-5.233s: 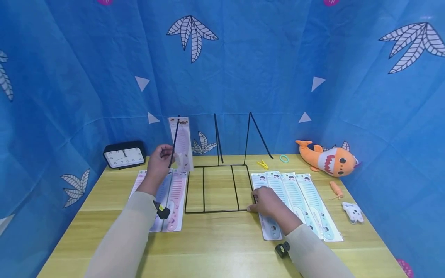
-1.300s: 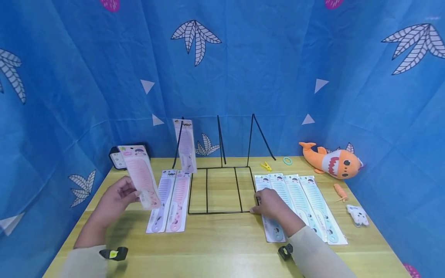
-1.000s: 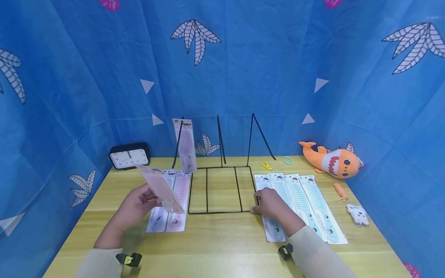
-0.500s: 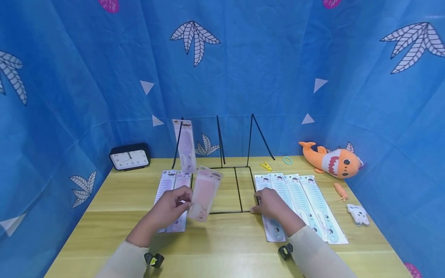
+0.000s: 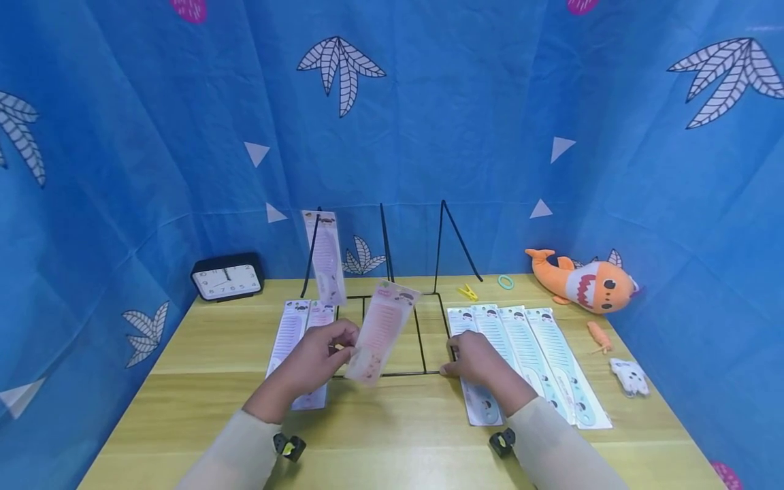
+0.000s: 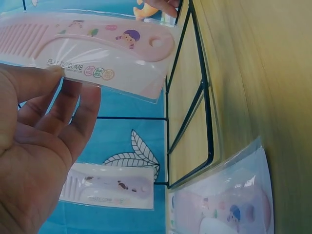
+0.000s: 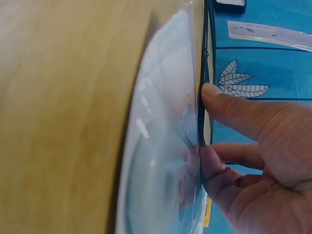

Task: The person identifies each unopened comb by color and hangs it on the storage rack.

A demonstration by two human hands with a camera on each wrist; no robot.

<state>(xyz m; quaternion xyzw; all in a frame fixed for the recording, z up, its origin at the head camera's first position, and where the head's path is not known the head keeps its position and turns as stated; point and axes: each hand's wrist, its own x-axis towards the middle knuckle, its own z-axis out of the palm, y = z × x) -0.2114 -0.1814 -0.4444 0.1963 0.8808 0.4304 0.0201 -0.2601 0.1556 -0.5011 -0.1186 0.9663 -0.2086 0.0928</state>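
Ctr-frame, L hand (image 5: 318,354) pinches pink comb pack (image 5: 384,327) low, prob. best w/ top free; R hand (image 5: 476,357) pinches rack (image 5: 410,373), ctr-R.

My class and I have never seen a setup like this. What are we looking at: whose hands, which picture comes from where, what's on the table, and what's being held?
There is no machine: a person works with two bare hands. The wide picture comes from a camera worn on the head; each close-up comes from a camera on one wrist.

The left hand pinches a packaged pink comb. The right hand grips the near right corner of a black wire rack, where a purple comb hangs in its package.

Two more packaged combs lie on the left, four blue-green ones on the right. Around them are a clock, a yellow clip, a green ring and an orange shark toy.
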